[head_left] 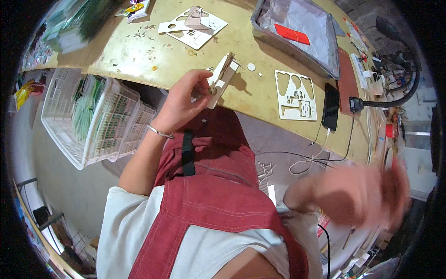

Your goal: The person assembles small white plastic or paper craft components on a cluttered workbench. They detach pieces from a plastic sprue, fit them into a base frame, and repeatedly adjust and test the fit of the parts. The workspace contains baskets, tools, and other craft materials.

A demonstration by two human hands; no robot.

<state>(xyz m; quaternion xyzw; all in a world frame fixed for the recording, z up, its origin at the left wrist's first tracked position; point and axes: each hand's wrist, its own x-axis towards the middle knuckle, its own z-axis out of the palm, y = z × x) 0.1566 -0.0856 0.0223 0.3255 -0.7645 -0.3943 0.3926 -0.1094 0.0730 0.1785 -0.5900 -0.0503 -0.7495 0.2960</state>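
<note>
My left hand (188, 97) is at the near edge of the yellowish table, its fingers pinched on one end of a narrow assembly of thin flat boards (225, 80). This piece looks pale on its broad face and brown along its upright strip, and its far end reaches over the tabletop. Off to the right, away from the table edge, my right hand (355, 195) is smeared by motion, so its fingers and anything in them cannot be made out. Beside the assembly lie a small white disc (251, 67) and a smaller one.
A pale cut-out sheet (296, 95) lies right of centre, beside a black phone (330, 108) with a cable. Further back are more cut-out sheets (204, 35) and a grey tray (335, 69) with a red packet (291, 34). White crates (76, 156) stand left; a black lamp arm (395, 103) curves right.
</note>
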